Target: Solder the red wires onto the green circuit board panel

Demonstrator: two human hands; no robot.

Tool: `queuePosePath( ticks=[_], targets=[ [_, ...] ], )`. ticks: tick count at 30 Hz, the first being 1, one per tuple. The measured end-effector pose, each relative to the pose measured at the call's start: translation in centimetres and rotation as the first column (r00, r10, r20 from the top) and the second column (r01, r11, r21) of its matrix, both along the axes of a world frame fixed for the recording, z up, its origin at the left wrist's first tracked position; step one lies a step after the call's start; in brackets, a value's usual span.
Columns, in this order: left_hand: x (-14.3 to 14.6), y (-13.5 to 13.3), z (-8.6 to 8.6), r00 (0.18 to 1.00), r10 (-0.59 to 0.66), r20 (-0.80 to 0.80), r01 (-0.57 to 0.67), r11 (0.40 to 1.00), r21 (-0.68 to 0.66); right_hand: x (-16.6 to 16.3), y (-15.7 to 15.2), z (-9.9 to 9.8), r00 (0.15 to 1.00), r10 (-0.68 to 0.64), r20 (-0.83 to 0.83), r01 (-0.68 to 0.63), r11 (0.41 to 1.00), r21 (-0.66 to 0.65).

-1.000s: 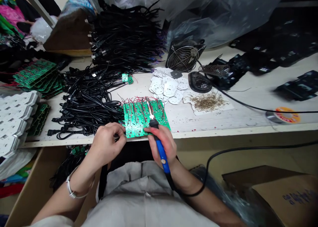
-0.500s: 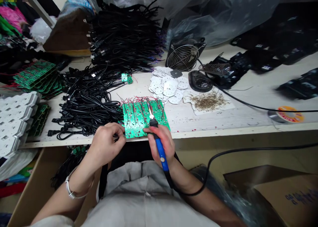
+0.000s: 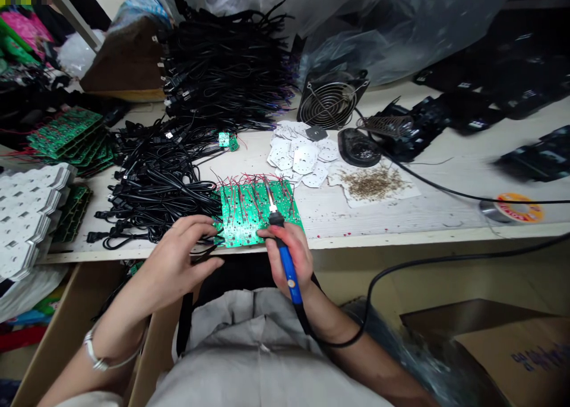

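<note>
A soldering iron [image 3: 288, 264] with a blue handle is gripped in my right hand [image 3: 294, 252], its metal tip pointing away over a green circuit board panel [image 3: 243, 232]. Thin red and black wires stand along the far part of the panel. At the panel's near left corner is my left hand [image 3: 178, 264], its thumb and fingers spread apart. Black cable ends show between those fingers and the panel; whether the fingertips touch them I cannot tell. Left of the panel lies a heap of black power cords [image 3: 164, 199].
Behind the panel are white perforated discs [image 3: 305, 156], a metal-grilled fan [image 3: 332, 101] and an iron stand [image 3: 387, 125]. Brown debris lies on a paper [image 3: 376, 181]. A solder spool [image 3: 512, 208] sits at right. Stacked boards [image 3: 66, 133] and white trays [image 3: 31, 217] stand at left.
My left hand has opened from a pinch at the panel's left edge and drawn back slightly left, with thumb now spread. My right hand and the soldering iron have barely moved.
</note>
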State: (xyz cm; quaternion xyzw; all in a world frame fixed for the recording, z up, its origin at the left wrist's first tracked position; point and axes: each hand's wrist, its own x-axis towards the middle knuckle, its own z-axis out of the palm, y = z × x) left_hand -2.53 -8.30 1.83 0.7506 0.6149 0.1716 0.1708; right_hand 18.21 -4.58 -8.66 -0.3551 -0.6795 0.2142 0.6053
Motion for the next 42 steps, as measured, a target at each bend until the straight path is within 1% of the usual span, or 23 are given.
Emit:
queuePosePath(
  ticks=[1, 3, 6, 9, 12, 15, 16, 17, 18, 21, 23, 24, 27, 29, 30, 31, 33, 34, 35, 37, 39, 41, 42],
  targets=[
    [-0.9, -0.4, 0.2, 0.999, -0.037, -0.026, 0.038, 0.999, 0.024, 0.0, 0.1, 0.0, 1.000, 0.000, -0.009, 0.000, 1.000, 0.002],
    [-2.8, -1.1, 0.0, 0.986, -0.087, -0.141, 0.097, 0.993, 0.065, 0.0, 0.2, -0.1, 1.000, -0.002, -0.023, 0.002, 1.000, 0.007],
    [-5.1, -1.4, -1.7, 0.944, -0.055, -0.324, 0.114, 0.980, 0.164, -0.1, 0.2, -0.2, 0.999, -0.010, -0.038, 0.011, 1.000, 0.019],
    [-6.1, -1.3, -3.8, 0.930, -0.027, -0.367, 0.137, 0.951, 0.277, -0.2, 0.3, -0.4, 0.999, -0.001, -0.051, 0.002, 1.000, 0.017],
    [-5.9, -1.2, -4.5, 0.939, -0.062, -0.337, 0.195, 0.906, 0.377, -0.3, 0.3, -0.6, 0.998, 0.011, -0.061, -0.010, 1.000, 0.015],
    [-5.4, -1.1, -3.3, 0.938, -0.118, -0.327, 0.279, 0.817, 0.504, -0.3, 0.4, -0.6, 0.997, 0.009, -0.072, -0.007, 1.000, 0.029],
    [-5.2, -1.1, -2.7, 0.927, -0.124, -0.353, 0.304, 0.799, 0.519, -0.3, 0.3, -0.6, 0.997, 0.012, -0.072, -0.010, 1.000, 0.025],
    [-5.1, -1.0, -2.0, 0.911, -0.115, -0.396, 0.323, 0.795, 0.513, -0.3, 0.3, -0.6, 0.997, 0.016, -0.072, -0.015, 1.000, 0.017],
    [-5.1, -0.9, -1.2, 0.887, -0.095, -0.452, 0.334, 0.808, 0.486, -0.3, 0.3, -0.6, 0.997, 0.020, -0.071, -0.019, 1.000, 0.011],
    [-5.6, -0.3, 0.8, 0.774, -0.036, -0.632, 0.315, 0.888, 0.335, -0.3, 0.3, -0.9, 0.997, 0.024, -0.074, -0.024, 1.000, -0.001],
    [-6.6, 0.5, 1.3, 0.711, -0.029, -0.703, 0.284, 0.926, 0.250, -0.3, 0.3, -1.0, 0.997, 0.017, -0.075, -0.017, 1.000, 0.000],
    [-7.2, 0.8, 1.2, 0.696, -0.046, -0.717, 0.278, 0.937, 0.210, -0.3, 0.2, -1.1, 0.997, 0.018, -0.074, -0.018, 1.000, -0.001],
    [-9.4, 1.5, -0.5, 0.703, -0.121, -0.701, 0.287, 0.950, 0.123, -0.2, 0.1, -1.2, 0.996, 0.021, -0.082, -0.022, 1.000, -0.006],
    [-10.7, 1.4, -2.4, 0.737, -0.114, -0.666, 0.308, 0.934, 0.181, -0.1, 0.1, -1.2, 0.997, 0.018, -0.077, -0.019, 1.000, -0.008],
    [-11.2, 1.2, -3.3, 0.754, -0.094, -0.650, 0.334, 0.907, 0.257, -0.1, 0.2, -1.3, 0.997, 0.021, -0.071, -0.020, 1.000, 0.002],
    [-11.5, 1.0, -4.2, 0.773, -0.081, -0.629, 0.379, 0.855, 0.355, 0.0, 0.3, -1.3, 0.998, 0.008, -0.061, -0.008, 1.000, -0.004],
    [-11.6, 0.5, -5.5, 0.822, -0.066, -0.565, 0.408, 0.761, 0.505, 0.1, 0.5, -1.5, 0.999, 0.009, -0.044, -0.009, 1.000, 0.012],
    [-11.5, 0.4, -5.7, 0.859, -0.040, -0.510, 0.376, 0.725, 0.577, 0.1, 0.6, -1.5, 0.999, 0.008, -0.044, -0.007, 1.000, 0.014],
    [-11.4, 0.4, -5.6, 0.897, 0.010, -0.441, 0.306, 0.705, 0.640, 0.2, 0.7, -1.6, 0.999, 0.013, -0.043, -0.012, 1.000, 0.026],
    [-11.8, 1.2, -4.5, 0.942, 0.160, -0.295, 0.114, 0.675, 0.729, 0.3, 0.7, -1.6, 0.999, 0.017, -0.035, -0.016, 0.999, 0.042],
    [-13.3, 3.1, -2.3, 0.924, 0.326, -0.199, -0.065, 0.649, 0.758, 0.4, 0.6, -1.5, 1.000, 0.009, -0.017, -0.008, 0.999, 0.048],
    [-15.7, 6.0, 0.2, 0.886, 0.433, -0.167, -0.173, 0.642, 0.747, 0.6, 0.5, -1.4, 1.000, -0.005, 0.003, 0.004, 0.999, 0.045],
    [-16.8, 7.7, 1.3, 0.868, 0.468, -0.166, -0.213, 0.654, 0.726, 0.7, 0.5, -1.3, 1.000, -0.008, 0.014, 0.007, 0.998, 0.061]
  ],
)
